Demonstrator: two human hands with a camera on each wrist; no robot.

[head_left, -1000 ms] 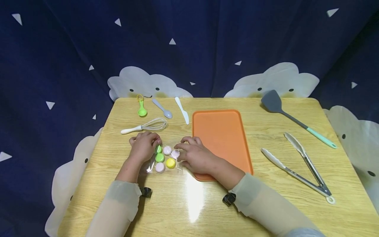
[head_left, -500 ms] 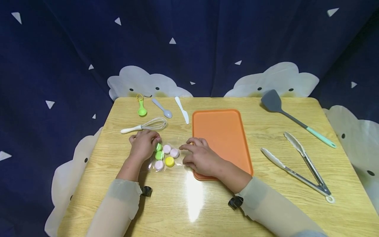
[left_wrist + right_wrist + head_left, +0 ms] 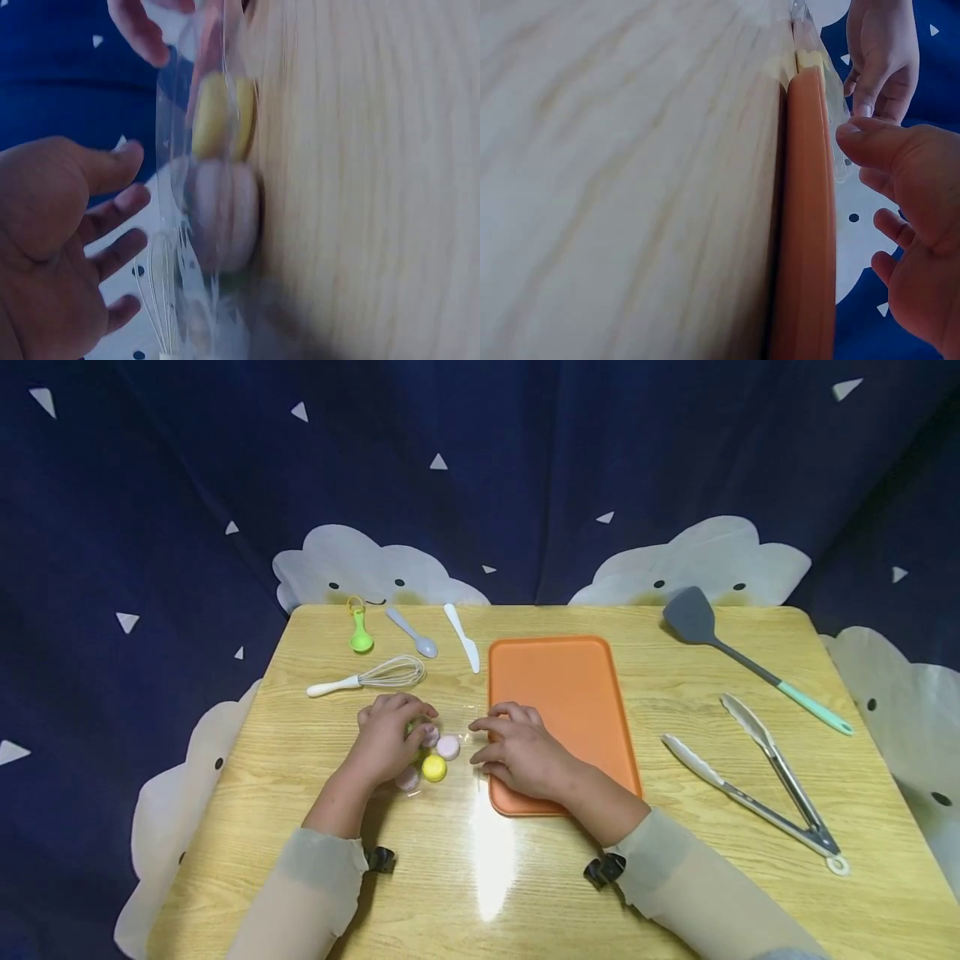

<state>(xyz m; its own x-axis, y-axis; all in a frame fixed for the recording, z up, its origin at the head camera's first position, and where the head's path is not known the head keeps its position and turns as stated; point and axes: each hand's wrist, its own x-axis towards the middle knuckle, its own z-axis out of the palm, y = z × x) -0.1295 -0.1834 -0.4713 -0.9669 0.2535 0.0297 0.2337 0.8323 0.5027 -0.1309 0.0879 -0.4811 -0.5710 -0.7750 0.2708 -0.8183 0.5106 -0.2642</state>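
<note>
Several macarons lie in a clear plastic bag [image 3: 166,112] on the table. A yellow macaron [image 3: 434,767] and a pale pink macaron [image 3: 448,747] show to the right of my left hand [image 3: 388,735], which hovers over the bag and hides most of the green ones. In the left wrist view its thumb and fingers stand apart beside the bag, pinching nothing. My right hand [image 3: 525,753] is over the left edge of an orange tray [image 3: 558,681], fingers spread and relaxed, their tips close to the bag's right end.
Behind the hands lie a whisk [image 3: 390,673], green measuring spoons [image 3: 361,635], a grey spoon [image 3: 414,635] and a white knife [image 3: 463,639]. To the right are a grey spatula [image 3: 693,620] with a mint handle and metal tongs [image 3: 780,814]. A dark curtain [image 3: 480,435] hangs behind the table.
My left hand has moved right over the bag and now covers the green macarons. The right hand has drawn back to the right, off the bag and over the tray's edge.
</note>
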